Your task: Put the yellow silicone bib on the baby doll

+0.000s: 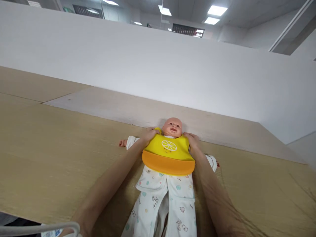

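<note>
A pale wooden tabletop [49, 148] fills the lower view, backed by a white partition wall [158, 69] with ceiling lights [216, 10] above it. Nearest, at 7 o'clock, a curved white rim [49, 226] cuts the frame edge; what it belongs to I cannot tell. Past it, both forearms run up toward the middle of the table. Between them lies a baby doll [172, 127] on its back, head at 12 o'clock, its white printed trousers [165, 204] pointing to 6 o'clock. On its chest sits a yellow bib [168, 152] with an orange catch-pocket. The left hand [150, 134] grips the bib's neck strap at the doll's 10 o'clock shoulder, fingers curled around it. The right hand [192, 139] does the same at 2 o'clock, its fingers closed on the other strap end. As I judge it, the step in hand is fitting the bib at the neck; the next move calls for bringing both strap ends behind the doll's neck and joining them, which needs the head lifted a little.
</note>
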Tool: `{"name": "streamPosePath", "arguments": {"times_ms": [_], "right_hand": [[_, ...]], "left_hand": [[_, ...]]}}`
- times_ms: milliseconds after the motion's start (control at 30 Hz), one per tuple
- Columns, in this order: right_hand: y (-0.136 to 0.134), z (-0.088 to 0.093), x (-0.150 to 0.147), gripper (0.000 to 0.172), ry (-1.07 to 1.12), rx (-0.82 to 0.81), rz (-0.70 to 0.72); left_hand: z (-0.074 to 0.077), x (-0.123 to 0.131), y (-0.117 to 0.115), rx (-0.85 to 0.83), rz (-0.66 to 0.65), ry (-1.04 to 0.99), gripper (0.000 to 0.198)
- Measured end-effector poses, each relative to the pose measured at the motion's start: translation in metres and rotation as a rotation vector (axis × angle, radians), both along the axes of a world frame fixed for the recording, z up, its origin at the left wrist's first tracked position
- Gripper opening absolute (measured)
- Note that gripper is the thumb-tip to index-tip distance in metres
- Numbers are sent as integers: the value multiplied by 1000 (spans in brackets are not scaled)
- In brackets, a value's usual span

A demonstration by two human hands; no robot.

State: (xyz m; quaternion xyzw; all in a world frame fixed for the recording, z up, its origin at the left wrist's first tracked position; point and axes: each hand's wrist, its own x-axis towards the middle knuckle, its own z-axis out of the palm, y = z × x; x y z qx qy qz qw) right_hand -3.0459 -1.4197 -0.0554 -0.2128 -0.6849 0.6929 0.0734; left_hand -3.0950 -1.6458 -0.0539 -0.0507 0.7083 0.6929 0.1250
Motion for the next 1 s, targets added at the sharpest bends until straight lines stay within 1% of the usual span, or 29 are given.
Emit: {"name": "streamPosePath", "arguments": {"times_ms": [33,100,200,267,367,400,533,633,700,800,867,1000], "right_hand": [[1,1,-2,25,-3,3,40],[2,4,-8,21,-13,3,144],[7,7,-15,28,-51,-2,289],[10,6,-18,29,-70,16,328],[14,1,-22,21,-88,61,343],[14,-1,-23,21,-97,70,348],[11,-5,-24,28,-106,48,383],[7,-4,-23,32,-70,30,409],[5,-3,-22,39,-15,29,396],[3,-6,-23,50,77,1,359],[2,-9,-25,49,121,-51,354],[0,-13,-29,43,162,-153,379]], "left_hand": [[2,-1,2,-11,-31,-39,3],[8,-3,6,-24,-66,-111,6],[14,-4,13,23,-52,-132,9],[15,-4,16,73,-64,-161,9],[12,-4,17,121,-121,-248,12],[11,-5,17,135,-138,-265,12],[4,-9,16,232,-158,-255,16],[-1,-12,15,294,-144,-267,19],[-2,-12,16,304,-117,-273,19],[-3,-12,17,332,-60,-216,19],[-5,-11,18,385,-56,-145,21],[-9,-12,17,456,-115,-51,31]]}}
